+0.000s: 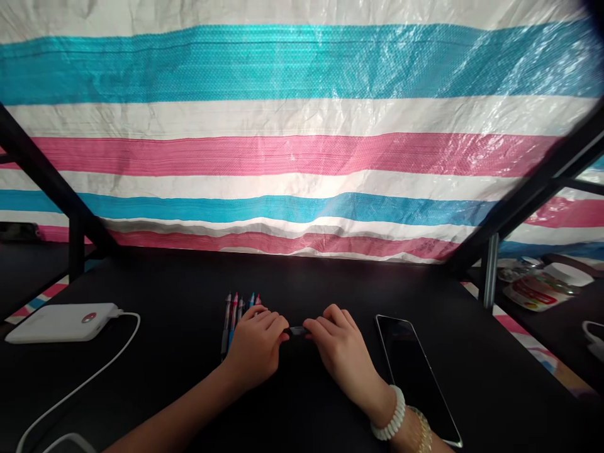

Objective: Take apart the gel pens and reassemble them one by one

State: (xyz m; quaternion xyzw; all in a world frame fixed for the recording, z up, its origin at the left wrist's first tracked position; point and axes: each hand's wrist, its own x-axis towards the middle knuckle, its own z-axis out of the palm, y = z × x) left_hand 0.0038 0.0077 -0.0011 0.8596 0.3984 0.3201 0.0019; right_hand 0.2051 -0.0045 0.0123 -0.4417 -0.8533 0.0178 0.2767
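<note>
Between my two hands a thin black and grey pen (297,331) is held level above the black table; most of it is hidden in my fingers. My left hand (257,343) is closed around its left end, knuckles up. The fingers of my right hand (337,346) pinch the other end. Behind and beside the left hand lie several pens (227,324) in a row, with dark, red and blue parts, partly covered by that hand. A white coiled band and a beaded bracelet circle my right wrist.
A black smartphone (418,374) lies right of my right forearm. At left is a white power bank (61,322) with a white cable (125,352). Black metal bars (523,201) slope at both sides, a striped tarp (283,157) hangs behind, and a jar (542,286) stands far right.
</note>
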